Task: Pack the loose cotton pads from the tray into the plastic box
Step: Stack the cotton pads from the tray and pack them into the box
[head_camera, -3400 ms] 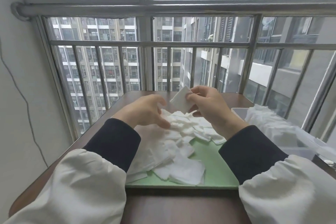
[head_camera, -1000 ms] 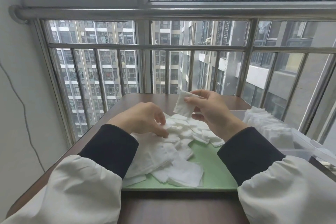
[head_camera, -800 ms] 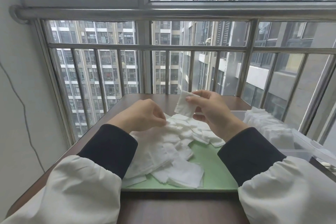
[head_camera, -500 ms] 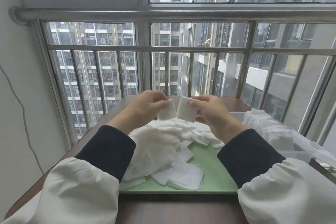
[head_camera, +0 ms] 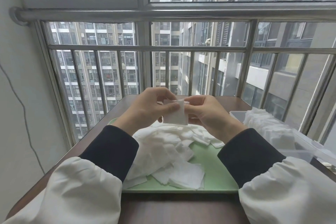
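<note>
- Grey apartment towers are filling the window behind a steel railing (head_camera: 163, 48), while a person is sitting at a dark brown table (head_camera: 181, 211) pushed up against it.
- At the table's centre, a pale green tray (head_camera: 214, 174) is holding the loose cotton pads (head_camera: 163, 151), which are lying in a ragged white heap that is spreading from the tray's 12 o'clock edge down towards 7 o'clock, leaving bare green at 4 and 5 o'clock.
- Above the heap's 12 o'clock end, the left hand (head_camera: 145, 107) and the right hand (head_camera: 207, 112) are meeting in the air and pinching a held pad (head_camera: 175, 114) between them; the left thumb is pressing on its face and the right fingertips are gripping its upper edge at 3 o'clock.
- A second white edge is showing behind that square, though how many pads are being gripped is unclear.
- At 3 o'clock from the tray, a clear plastic box (head_camera: 300, 154) is standing on the table, with a row of packed pads (head_camera: 269, 125) sitting upright inside it and rising above its rim.
- Black cuffs and white sleeves are covering both forearms.
</note>
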`<control>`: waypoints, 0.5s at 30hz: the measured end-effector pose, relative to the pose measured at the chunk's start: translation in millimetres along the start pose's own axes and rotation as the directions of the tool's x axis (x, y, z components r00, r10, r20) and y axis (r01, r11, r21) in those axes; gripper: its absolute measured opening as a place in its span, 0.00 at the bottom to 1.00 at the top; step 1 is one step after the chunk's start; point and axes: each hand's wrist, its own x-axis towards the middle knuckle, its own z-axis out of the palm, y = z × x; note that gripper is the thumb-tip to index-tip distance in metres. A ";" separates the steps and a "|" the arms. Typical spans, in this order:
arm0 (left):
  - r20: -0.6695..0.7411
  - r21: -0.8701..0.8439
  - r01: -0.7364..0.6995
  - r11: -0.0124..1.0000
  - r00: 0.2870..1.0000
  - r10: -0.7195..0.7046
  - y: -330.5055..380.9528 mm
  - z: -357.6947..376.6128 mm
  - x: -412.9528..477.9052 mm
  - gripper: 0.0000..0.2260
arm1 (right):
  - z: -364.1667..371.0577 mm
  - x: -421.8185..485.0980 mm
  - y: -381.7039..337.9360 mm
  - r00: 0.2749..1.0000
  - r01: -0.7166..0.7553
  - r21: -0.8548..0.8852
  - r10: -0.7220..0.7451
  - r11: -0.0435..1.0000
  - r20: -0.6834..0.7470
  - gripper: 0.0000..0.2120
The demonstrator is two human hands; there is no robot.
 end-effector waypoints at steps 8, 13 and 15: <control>-0.042 0.153 -0.011 0.988 0.999 0.017 -1.9 2.1 0.1 0.09 | 2.8 -1.4 -3.5 0.997 -0.059 0.064 0.056 0.996 0.053 0.14; -0.089 0.140 0.013 0.990 0.996 -0.001 4.4 -0.3 -0.1 0.15 | 1.6 -5.6 -6.1 0.985 0.002 0.101 -0.019 0.995 0.171 0.21; -0.128 0.168 0.043 0.985 0.992 -0.021 6.5 -4.5 1.2 0.16 | 0.8 -4.9 -4.2 0.982 0.023 0.131 -0.047 0.991 0.182 0.22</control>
